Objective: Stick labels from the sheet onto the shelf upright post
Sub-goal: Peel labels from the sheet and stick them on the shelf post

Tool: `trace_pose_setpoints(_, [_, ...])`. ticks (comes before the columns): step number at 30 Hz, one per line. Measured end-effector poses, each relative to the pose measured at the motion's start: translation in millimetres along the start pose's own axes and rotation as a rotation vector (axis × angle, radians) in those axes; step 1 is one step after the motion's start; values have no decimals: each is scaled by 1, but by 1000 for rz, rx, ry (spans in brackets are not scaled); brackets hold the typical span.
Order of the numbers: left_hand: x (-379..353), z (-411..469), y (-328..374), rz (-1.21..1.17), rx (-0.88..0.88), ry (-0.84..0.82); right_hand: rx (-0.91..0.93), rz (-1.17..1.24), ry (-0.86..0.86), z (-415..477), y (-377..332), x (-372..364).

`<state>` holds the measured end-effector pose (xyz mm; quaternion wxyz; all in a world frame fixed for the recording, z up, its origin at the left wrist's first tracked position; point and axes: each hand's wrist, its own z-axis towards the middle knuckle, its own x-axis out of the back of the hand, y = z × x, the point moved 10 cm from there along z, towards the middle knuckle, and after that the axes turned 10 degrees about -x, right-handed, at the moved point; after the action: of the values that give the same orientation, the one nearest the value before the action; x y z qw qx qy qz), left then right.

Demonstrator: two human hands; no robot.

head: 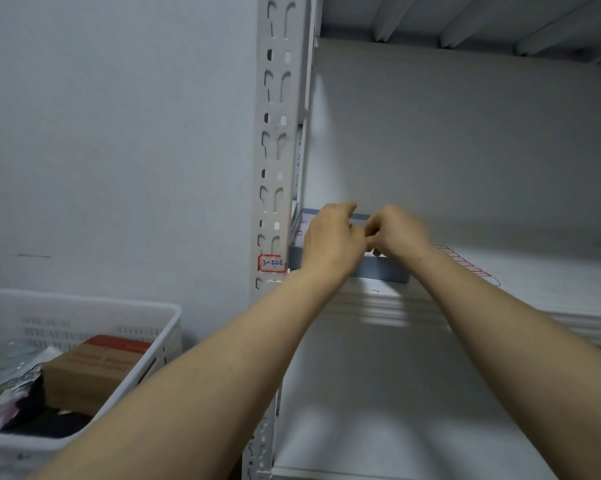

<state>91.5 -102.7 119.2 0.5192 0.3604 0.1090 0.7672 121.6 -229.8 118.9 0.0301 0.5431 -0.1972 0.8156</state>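
Observation:
The white slotted shelf upright post [278, 140] runs up the middle of the view. One red-bordered label [272, 263] with handwriting is stuck low on it. Just right of the post, a label sheet [301, 230] lies in a shallow grey-blue box [382, 270] on the shelf. My left hand [330, 240] and my right hand [396, 233] meet over that box, fingers curled and pinching together at one spot. What they pinch is hidden between the fingertips. A second sheet of red-bordered labels [468, 266] lies on the shelf to the right.
A white plastic basket [84, 306] at lower left holds a brown cardboard box [91, 368] and dark items. The white shelf board [534, 282] extends right, a lower shelf [378, 410] sits beneath, and a plain wall is on the left.

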Motion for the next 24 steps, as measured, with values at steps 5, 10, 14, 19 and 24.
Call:
trace_pose_setpoints(5, [46, -42, 32, 127, -379, 395, 114, -34, -63, -11, -16, -13])
trace_pose_setpoints(10, [72, -69, -27, 70, -33, 499, 293, 329, 280, -45, -51, 32])
trace_pose_setpoints(14, [64, -81, -79, -35, 291, 313, 86, 991, -63, -61, -55, -11])
trace_pose_setpoints(19, [55, -85, -88, -126, 362, 209, -51, 1119, -249, -77, -55, -62])
trace_pose_setpoints(24, [58, -83, -86, -120, 333, 254, 31, 1124, -239, -75, -67, -61])
